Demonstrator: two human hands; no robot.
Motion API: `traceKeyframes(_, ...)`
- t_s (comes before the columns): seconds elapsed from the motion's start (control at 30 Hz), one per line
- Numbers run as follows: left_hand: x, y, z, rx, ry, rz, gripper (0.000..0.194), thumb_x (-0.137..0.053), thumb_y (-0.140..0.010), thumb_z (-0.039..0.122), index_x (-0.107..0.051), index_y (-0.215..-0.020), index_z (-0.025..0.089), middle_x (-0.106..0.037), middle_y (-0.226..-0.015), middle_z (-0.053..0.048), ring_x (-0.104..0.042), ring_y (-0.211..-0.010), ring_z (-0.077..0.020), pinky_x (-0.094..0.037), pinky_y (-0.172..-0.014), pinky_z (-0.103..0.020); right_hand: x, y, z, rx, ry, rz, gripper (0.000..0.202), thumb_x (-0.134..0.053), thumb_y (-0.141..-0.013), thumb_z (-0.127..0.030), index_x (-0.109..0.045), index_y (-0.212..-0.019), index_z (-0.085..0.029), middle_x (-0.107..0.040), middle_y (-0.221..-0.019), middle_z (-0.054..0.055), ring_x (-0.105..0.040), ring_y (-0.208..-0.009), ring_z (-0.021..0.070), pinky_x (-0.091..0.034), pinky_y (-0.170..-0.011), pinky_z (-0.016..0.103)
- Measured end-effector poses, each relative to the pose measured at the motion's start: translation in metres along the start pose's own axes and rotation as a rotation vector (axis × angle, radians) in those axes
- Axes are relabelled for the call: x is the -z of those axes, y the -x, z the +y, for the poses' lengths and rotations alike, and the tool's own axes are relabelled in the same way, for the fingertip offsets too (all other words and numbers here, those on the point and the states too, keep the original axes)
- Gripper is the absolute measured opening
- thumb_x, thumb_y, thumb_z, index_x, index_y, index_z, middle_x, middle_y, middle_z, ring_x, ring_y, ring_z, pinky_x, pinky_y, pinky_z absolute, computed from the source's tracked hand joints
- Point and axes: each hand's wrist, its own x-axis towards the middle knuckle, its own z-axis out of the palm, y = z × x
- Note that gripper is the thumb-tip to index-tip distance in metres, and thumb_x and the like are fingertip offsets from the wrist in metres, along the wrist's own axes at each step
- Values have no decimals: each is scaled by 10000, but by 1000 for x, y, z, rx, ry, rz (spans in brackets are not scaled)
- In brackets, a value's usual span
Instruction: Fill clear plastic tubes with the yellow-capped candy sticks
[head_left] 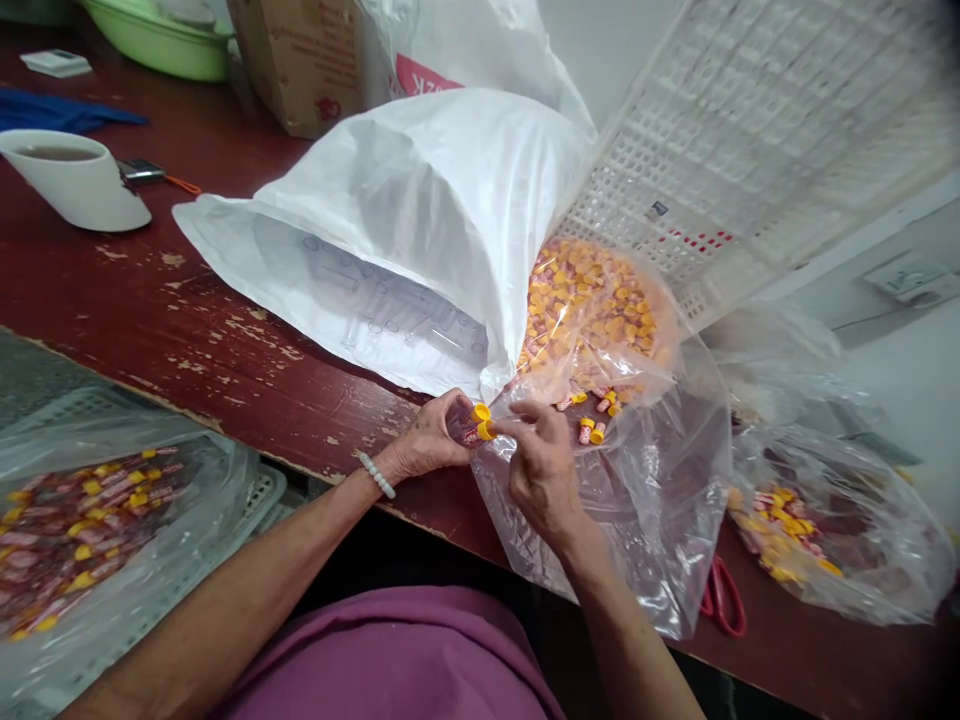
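Over chipped red tabletop (247, 345), pale wall (611, 50) beyond; left hand (429, 438) around yellow-capped tubes (482, 413); right hand (544, 468) alongside, grip unclear

held yellow caps (481, 411): 2 | cup (75, 190): 1 | green basin (169, 48): 1 | cardboard box (296, 70): 1 | bracelet (374, 473): 1

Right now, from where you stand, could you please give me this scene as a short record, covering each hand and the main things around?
Left hand: holds yellow-capped pieces
Left wrist: pale beaded bracelet
Right hand: index finger extended to the caps; contact unclear
Beyond the hands: white sack, mouth open, clear items inside
Right of sack: clear bag with many more yellow-capped pieces
Far left: white cup with dark liquid
Surface: worn red table, paint chipped
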Motion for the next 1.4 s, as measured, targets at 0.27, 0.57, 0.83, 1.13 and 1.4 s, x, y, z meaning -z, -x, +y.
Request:
traceKeyframes(0.27, 3, -2, -6, -58, -138, 3, 378, -707, -523, 145, -483, -827, 158, -536, -745, 31, -479, -654, -90, -398, -595, -204, -21, 13, -12, 8, 35, -52, 413, -421, -749, -18, -580, -1073, -220, -560, -1143, 67, -503, -1022, 202, -419, -893, 394)
traceKeyframes(0.57, 0, -5, -19, -22, -69, 21, 431, -695, -514, 133, -436, -856, 175, -585, -804, 10, -564, -696, -115, -441, -609, -215, 13, 13, 115, -593, 366, 96, 258, -521, -786, -242, -632, -994, -138, -574, -1046, 154, -538, -947, 247, -437, -830, 430)
traceKeyframes(0.83, 0, -2, -10, -35, -127, 56, 418, -688, -493, 112, -447, -828, 173, -552, -745, 32, -522, -656, -99, -416, -587, -202, 28, -6, 116, -663, 143, 65, 272, -556, -779, -363, -655, -928, -159, -661, -817, 77, -596, -730, 187, -472, -715, 351)
traceKeyframes(1.13, 2, 0, -5, -53, -146, 8, 369, -691, -538, 155, -464, -829, 161, -508, -718, 46, -451, -615, -84, -374, -548, -195, -24, -17, -22, -287, -432, 214, 151, -586, -824, -317, -599, -911, -194, -663, -928, 42, -610, -874, 156, -476, -799, 328)
traceKeyframes(1.4, 5, 0, -10, -149, -212, 16, 328, -705, -579, 232, -468, -793, 161, -491, -717, 47, -419, -623, -83, -349, -557, -199, -22, -7, -13, -69, 2, 102, 195, -573, -831, -349, -631, -994, -259, -411, -1340, 77, -391, -1222, 249, -301, -1013, 469)
